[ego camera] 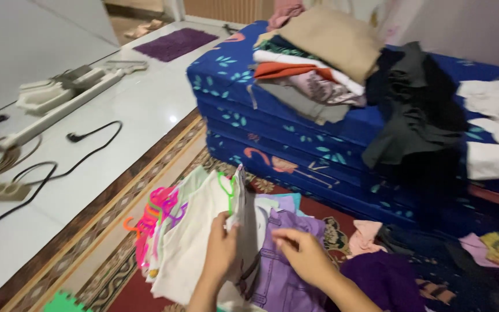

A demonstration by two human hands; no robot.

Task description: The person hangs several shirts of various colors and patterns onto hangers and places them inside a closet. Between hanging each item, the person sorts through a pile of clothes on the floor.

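Patterned carpet (96, 254), left hand (219, 251) gripping white cloth (189, 242), right hand (302, 254) on lilac fabric (281, 277)

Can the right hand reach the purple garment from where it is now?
Probably yes: the right hand hovers directly over the purple garment, with nothing between them; the left hand is busy with the white garment.

Single head cam, looking down and fwd from close above hands, floor clothes near, stacked mattresses (295, 133) beyond
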